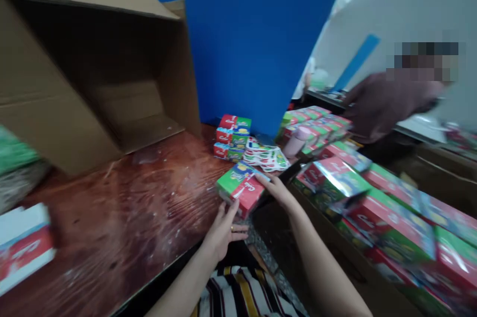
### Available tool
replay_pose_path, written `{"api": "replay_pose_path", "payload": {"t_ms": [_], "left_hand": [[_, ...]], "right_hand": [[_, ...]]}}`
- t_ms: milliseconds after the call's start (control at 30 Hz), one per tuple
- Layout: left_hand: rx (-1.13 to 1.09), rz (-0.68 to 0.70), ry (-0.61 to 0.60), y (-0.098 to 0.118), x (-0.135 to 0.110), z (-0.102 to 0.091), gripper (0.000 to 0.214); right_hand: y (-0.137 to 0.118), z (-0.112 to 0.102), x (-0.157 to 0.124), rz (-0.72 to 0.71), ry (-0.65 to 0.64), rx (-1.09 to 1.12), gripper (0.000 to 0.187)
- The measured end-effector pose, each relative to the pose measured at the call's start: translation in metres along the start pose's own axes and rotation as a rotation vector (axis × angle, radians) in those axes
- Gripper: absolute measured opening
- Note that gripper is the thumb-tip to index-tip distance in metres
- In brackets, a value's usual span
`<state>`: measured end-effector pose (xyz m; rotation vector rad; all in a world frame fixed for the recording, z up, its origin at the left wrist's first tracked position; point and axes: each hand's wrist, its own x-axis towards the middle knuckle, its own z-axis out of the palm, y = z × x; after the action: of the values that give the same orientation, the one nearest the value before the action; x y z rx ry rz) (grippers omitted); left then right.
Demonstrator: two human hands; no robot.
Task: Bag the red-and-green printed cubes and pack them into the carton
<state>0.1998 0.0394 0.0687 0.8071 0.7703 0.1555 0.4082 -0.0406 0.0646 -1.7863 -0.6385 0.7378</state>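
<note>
A small red, green and blue printed carton (241, 185) is held between my two hands, low over the table's right edge. My left hand (224, 230) grips its near side with thumb and forefinger, the other fingers partly spread; a ring shows on one. On the carton's right end, my right hand (276, 189) presses with its fingers on the top. Just behind stands a stack of matching cartons (231, 138). Beside that stack lies a pile of flat printed cards or labels (265, 154).
A large open cardboard box (55, 123) lies on its side on the reddish table (149, 217). Several wrapped carton packs (395, 217) fill a box at right. A pink bottle (294, 142) stands before a blue panel (249, 48). Another person (387, 103) is at far right.
</note>
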Motion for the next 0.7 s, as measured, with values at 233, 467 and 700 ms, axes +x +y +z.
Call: {"api": "replay_pose_path", "payload": {"t_ms": [233, 467, 700], "left_hand": [[-0.048, 0.040, 0.137, -0.016, 0.009, 0.008, 0.063], [-0.085, 0.015, 0.111, -0.019, 0.004, -0.002, 0.052], [-0.156, 0.060, -0.058, -0.014, -0.010, 0.000, 0.054]], "right_hand": [[-0.003, 0.010, -0.018, 0.018, -0.013, 0.237, 0.043], [-0.019, -0.016, -0.060, -0.236, -0.090, 0.129, 0.041], [-0.040, -0.147, -0.073, -0.175, 0.609, -1.045, 0.089]]}}
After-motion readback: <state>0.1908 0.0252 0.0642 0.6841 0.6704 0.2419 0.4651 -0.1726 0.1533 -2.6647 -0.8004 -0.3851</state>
